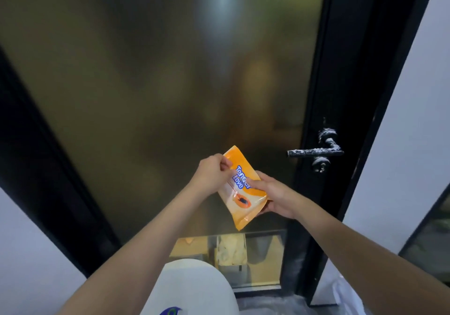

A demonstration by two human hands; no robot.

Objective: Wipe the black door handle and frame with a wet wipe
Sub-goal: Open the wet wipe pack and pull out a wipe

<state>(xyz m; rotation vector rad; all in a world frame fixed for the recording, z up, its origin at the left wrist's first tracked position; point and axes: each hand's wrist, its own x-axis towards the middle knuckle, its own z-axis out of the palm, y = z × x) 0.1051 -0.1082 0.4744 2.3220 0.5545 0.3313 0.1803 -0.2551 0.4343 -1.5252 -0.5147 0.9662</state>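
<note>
Your right hand [272,193] holds the orange pack [243,188] steady at mid-frame so your left hand [211,173] can pinch its flap to pull out a wipe, while the dusty black handle [316,152] waits at right.

Home interior, likely doorway to bathroom or utility room. Tall door [158,83] with frosted glass panel, warm blurred light behind. Black metal frame [345,95] around glass. Black lever handle [316,152] with keyhole below, speckled with white dust or paint. Plain white walls [418,132] on both sides. Clear strip at door bottom shows tiled floor beyond. Plastic sheet [341,295] on floor by frame. Consumer wet-wipe pack [243,188] in bare hands.
</note>
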